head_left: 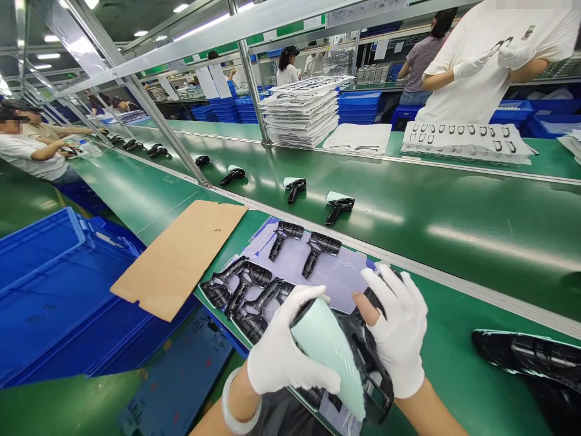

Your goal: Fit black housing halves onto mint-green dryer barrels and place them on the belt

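A pale mint cover (327, 348) on a black plastic housing (363, 345) is held between both gloved hands. My left hand (288, 348), in a white glove, wraps round the mint side, thumb across its face. The white-gloved fingers of my right hand (397, 321) curl over the black part, and a bare thumb tip shows through the glove. Beneath them a tray with a lilac liner (347, 274) carries several black dryer-shaped shells; two of these, one shell (285, 238) and another shell (319, 251), lie apart at its far side.
Brown cardboard (181, 254) lies left of the tray, beside blue crates (59, 290). Beyond a metal rail, a green conveyor (408, 212) bears several dryer-shaped pieces, some with mint covers. A black part (531, 357) sits at right. A person in white (481, 66) stands across the line.
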Demonstrator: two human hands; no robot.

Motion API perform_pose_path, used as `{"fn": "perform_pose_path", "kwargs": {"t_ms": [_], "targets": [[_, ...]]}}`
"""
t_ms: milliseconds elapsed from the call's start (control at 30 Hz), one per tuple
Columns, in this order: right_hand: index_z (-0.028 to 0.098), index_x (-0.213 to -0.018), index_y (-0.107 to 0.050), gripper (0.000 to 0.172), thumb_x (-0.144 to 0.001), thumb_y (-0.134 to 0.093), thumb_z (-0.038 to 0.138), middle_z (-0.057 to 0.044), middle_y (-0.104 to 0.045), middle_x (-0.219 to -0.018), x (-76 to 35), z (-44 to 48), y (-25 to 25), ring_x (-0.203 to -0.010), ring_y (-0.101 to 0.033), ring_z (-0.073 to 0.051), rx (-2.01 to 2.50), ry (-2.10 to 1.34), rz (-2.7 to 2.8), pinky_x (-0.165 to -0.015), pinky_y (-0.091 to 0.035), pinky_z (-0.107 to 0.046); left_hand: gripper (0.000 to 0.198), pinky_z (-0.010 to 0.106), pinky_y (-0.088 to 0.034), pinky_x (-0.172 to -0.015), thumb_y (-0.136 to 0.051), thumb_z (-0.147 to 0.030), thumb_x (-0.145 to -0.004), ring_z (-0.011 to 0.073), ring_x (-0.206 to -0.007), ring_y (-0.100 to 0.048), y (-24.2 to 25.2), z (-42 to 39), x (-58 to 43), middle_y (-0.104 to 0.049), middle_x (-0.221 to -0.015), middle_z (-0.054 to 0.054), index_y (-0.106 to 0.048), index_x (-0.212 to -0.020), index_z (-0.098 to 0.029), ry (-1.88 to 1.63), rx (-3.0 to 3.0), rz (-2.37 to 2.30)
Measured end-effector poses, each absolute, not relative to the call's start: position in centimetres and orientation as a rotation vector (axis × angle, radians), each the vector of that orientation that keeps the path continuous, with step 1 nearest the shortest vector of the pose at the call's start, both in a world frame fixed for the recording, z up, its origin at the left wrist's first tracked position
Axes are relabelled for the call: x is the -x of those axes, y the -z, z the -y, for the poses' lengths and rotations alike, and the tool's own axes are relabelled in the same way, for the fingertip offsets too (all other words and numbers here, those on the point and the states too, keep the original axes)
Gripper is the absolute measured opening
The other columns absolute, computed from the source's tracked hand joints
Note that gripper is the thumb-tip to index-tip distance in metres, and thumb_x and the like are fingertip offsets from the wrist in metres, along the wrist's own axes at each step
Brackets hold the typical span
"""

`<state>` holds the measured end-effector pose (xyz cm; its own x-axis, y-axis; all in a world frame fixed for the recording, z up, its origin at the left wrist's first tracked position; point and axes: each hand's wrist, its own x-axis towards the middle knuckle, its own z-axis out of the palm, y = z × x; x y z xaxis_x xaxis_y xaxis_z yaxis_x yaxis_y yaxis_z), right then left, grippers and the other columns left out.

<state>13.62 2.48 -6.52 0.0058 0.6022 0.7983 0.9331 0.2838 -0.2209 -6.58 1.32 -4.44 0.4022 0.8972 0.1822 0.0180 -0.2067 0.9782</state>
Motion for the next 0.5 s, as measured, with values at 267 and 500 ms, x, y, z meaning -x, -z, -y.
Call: {"fn": "perform_pose_path", "kwargs": {"t_ms": [267, 500], "targets": [[0.027, -0.092, -0.055, 0.033, -0.074, -0.076, 0.008, -0.008, -0.070, -0.097, -14.2, -1.7, 3.4, -0.097, -0.063, -0.029, 1.126, 0.941, 1.875, -0.085, -0.048, -0.051, 0.098, 0.043, -0.041, -0.103, -0.095, -0.049, -0.049, 0.0324, -0.116, -0.057, 4.0, -1.5, 6.6, -0.057, -0.125, 0.004, -0.053, -0.136, -0.036, -0.950, -1.542, -0.896], [0.043, -0.085, -0.072, 0.007, -0.083, -0.067, 0.039, 0.005, -0.055, -0.051, -15.2, -1.6, 9.4, -0.067, -0.061, -0.018, 1.145, 0.382, 1.783, -0.084, -0.052, -0.043, 0.090, 0.044, -0.042, -0.103, -0.093, -0.036, -0.054, 0.0335, -0.116, -0.056, 3.6, -2.1, 6.7, -0.057, -0.127, 0.007, -0.056, -0.135, -0.028, -0.872, -1.536, -1.005]]}}
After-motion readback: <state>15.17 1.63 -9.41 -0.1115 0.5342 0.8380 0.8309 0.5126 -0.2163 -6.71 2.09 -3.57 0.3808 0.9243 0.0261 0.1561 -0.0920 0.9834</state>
